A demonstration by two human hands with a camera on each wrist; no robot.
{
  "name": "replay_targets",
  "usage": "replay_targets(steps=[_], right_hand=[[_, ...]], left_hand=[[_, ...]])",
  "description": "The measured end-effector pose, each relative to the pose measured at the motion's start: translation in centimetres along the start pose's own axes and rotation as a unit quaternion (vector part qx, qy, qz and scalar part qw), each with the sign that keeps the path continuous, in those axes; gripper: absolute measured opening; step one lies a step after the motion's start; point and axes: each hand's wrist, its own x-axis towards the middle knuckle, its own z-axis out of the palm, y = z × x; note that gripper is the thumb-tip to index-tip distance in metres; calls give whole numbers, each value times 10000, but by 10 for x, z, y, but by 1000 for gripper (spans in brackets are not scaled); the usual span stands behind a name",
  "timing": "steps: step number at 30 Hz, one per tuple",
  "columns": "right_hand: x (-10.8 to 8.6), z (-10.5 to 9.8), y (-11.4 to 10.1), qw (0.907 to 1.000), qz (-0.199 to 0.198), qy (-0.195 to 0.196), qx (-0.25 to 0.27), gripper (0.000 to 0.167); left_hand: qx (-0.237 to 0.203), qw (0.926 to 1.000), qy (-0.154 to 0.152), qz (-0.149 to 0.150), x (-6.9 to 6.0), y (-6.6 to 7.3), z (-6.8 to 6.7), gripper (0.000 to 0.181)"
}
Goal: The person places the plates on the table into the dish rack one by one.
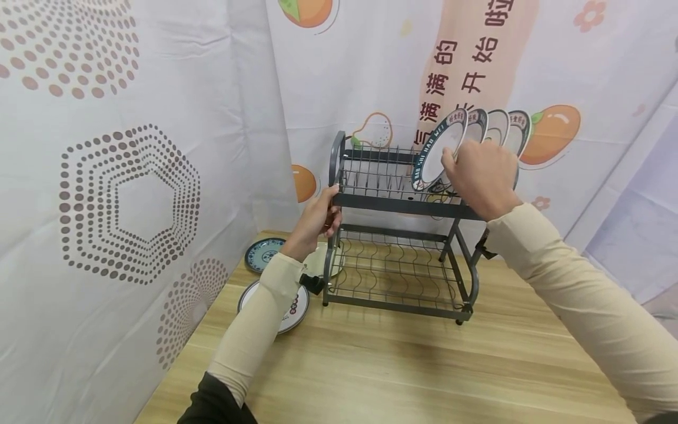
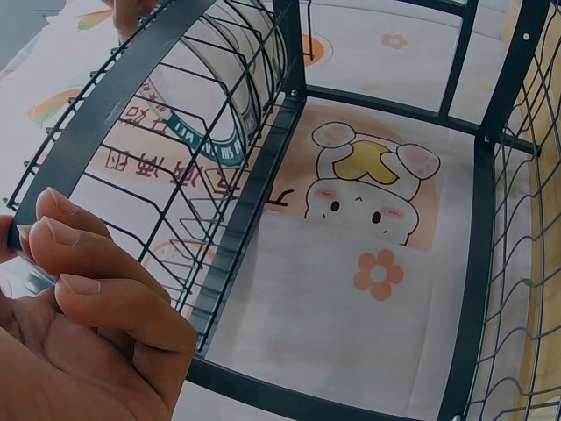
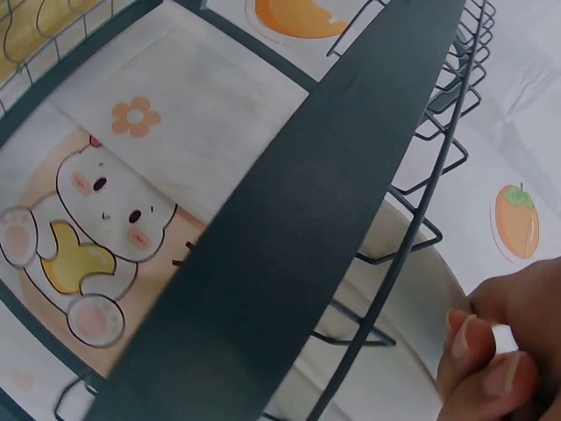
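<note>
On the rack (image 1: 399,205), upper tier, toward its right end, the row's leftmost plate (image 1: 434,156) leans, right hand's (image 1: 483,174) fingers pinching its rim, left hand (image 1: 316,218) gripping the rack; plate likely stiff, slick, breakable, best held by the rim.

Our left grip (image 1: 316,219) holds the dish rack (image 1: 394,233); our right grip (image 1: 482,176) pinches a lettered plate (image 1: 436,156).
Beside it on the upper tier (image 1: 381,204) stand more plates (image 1: 497,125); left of the rack, a blue plate (image 1: 262,254) and white plate (image 1: 296,311) lie on the surface (image 1: 402,365).
</note>
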Motion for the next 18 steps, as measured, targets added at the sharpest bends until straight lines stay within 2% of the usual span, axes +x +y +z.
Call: replay_targets(steps=[5, 9, 18], right_hand=[[-9, -1, 11, 9983, -278, 116, 494, 63], [-18, -1, 28, 9960, -358, 309, 753, 62], [-42, -3, 71, 9930, -61, 561, 1035, 61]], left_hand=[[41, 10000, -17, 11, 0, 1, 0, 57], [109, 9999, 1, 30, 1, 1, 1, 57], [129, 9997, 114, -155, 1, 3, 1, 57]])
